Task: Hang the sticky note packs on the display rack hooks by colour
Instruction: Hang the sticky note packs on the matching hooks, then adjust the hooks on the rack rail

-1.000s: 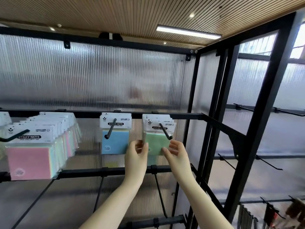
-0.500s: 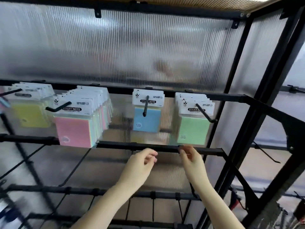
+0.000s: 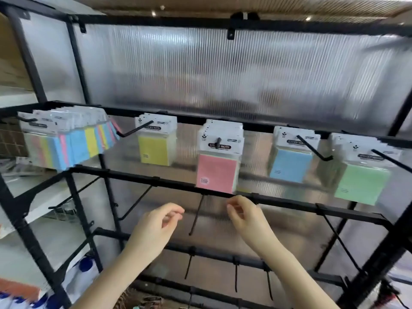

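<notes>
Hands empty, below the top row of hooks. My left hand hangs with fingers loosely curled, thumb and forefinger near each other but pinching nothing; my right hand is likewise relaxed and holds nothing, its fingertips just under the middle crossbar.

Packs all hang from the top rail, above and beyond both hands. From left to right: mixed bundle of blue, yellow and pink on the far-left hook; yellow packs; pink packs; blue packs; green packs.

Key relation: the unsorted stock lies up and to the left of my hands, so the left hand is the nearer one. The mixed bundle's hook points toward me and to the right, and the packs are strung along it face to face, so I judge a pack must slide off along that axis, toward the hook's tip, before it can be carried right to its colour.

Hard to make out: the view is motion-blurred, and print on the header cards reads only on the pink one. The mixed bundle's hook tip is buried among the cards. How many packs sit behind each front one cannot be counted. The green packs' hook runs off the right edge.
</notes>
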{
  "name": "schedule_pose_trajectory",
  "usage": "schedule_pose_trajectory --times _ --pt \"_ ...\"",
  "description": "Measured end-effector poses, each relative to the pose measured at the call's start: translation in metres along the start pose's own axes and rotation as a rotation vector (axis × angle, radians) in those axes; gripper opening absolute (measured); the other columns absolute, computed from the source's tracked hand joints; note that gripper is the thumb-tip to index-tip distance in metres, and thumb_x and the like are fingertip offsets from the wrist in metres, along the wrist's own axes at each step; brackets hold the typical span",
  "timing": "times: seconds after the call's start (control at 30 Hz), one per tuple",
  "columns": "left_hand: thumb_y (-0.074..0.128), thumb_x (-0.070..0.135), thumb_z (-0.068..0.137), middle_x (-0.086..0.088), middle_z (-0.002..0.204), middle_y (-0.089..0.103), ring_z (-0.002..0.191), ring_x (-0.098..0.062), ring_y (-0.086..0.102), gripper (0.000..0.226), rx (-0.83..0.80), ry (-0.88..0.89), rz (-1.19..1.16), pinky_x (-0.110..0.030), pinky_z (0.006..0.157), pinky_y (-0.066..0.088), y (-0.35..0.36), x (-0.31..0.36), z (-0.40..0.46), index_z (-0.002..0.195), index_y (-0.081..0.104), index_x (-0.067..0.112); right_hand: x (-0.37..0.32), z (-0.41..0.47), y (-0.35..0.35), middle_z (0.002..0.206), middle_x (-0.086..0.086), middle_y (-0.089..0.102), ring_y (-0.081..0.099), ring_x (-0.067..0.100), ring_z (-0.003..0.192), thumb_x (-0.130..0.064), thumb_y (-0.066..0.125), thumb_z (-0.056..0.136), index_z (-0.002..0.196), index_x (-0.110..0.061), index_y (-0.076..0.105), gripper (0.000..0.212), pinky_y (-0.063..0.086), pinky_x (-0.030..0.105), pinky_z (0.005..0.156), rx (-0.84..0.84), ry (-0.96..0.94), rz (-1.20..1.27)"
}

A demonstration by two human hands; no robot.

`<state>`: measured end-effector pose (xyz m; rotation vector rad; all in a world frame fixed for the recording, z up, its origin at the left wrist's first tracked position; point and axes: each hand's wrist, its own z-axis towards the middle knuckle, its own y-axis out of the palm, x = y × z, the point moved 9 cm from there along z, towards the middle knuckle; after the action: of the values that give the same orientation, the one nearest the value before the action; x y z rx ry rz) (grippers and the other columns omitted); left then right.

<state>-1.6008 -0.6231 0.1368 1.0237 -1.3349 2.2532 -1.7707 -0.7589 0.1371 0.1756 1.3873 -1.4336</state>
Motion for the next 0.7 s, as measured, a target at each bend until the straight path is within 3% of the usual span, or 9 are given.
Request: schedule_pose_trajectory --times 0.13,0.3,0.43,0.53,0.7 --pt "0.053 0.014 0.094 0.018 0.094 0.067 0.094 -0.003 0.063 0.028 0.039 -0.081 0.024 -0.025 0.084 0.052 -0.062 -0.053 -0.024 0.091 0.057 0.042 -0.065 0.006 0.064 0.093 -0.005 0.064 0.060 0.011 0.088 -0.023 0.052 0.096 0.099 -0.018 0.062 0.012 0.049 0.028 0.081 -0.049 -0.087 0.007" --pt "0.054 0.020 0.094 0.022 0.093 0.066 0.094 0.003 0.062 0.026 0.111 -0.185 0.089 -0.019 0.084 0.050 -0.141 -0.118 -0.056 0.089 0.056 0.046 -0.142 0.005 0.150 0.094 -0.009 0.063 0.061 0.008 0.092 -0.024 0.052 0.097 0.100 -0.023 0.060 0.008 0.049 0.023 0.084 -0.140 -0.190 0.053" --pt "0.053 0.027 0.094 0.021 0.094 0.067 0.088 -0.003 0.065 0.019 0.194 -0.299 0.194 -0.033 0.083 0.053 -0.204 -0.169 -0.094 0.092 0.058 0.045 -0.199 0.004 0.222 0.099 -0.004 0.065 0.062 0.012 0.091 -0.025 0.051 0.097 0.103 -0.017 0.062 0.015 0.050 0.027 0.084 -0.231 -0.282 0.049" --pt "0.055 0.025 0.094 0.017 0.094 0.067 0.087 -0.008 0.065 0.015 0.269 -0.378 0.285 -0.036 0.079 0.054 -0.250 -0.201 -0.121 0.098 0.063 0.037 -0.238 -0.002 0.274 0.101 -0.001 0.066 0.063 0.016 0.089 -0.029 0.051 0.096 0.101 -0.018 0.064 0.017 0.050 0.035 0.081 -0.297 -0.340 0.012" --pt "0.054 0.019 0.093 0.002 0.097 0.068 0.092 -0.019 0.064 0.016 0.296 -0.466 0.336 -0.038 0.079 0.053 -0.302 -0.244 -0.152 0.105 0.063 0.022 -0.289 -0.011 0.345 0.095 -0.005 0.065 0.062 0.018 0.092 -0.030 0.052 0.095 0.105 -0.019 0.062 0.018 0.049 0.032 0.080 -0.414 -0.409 0.024"
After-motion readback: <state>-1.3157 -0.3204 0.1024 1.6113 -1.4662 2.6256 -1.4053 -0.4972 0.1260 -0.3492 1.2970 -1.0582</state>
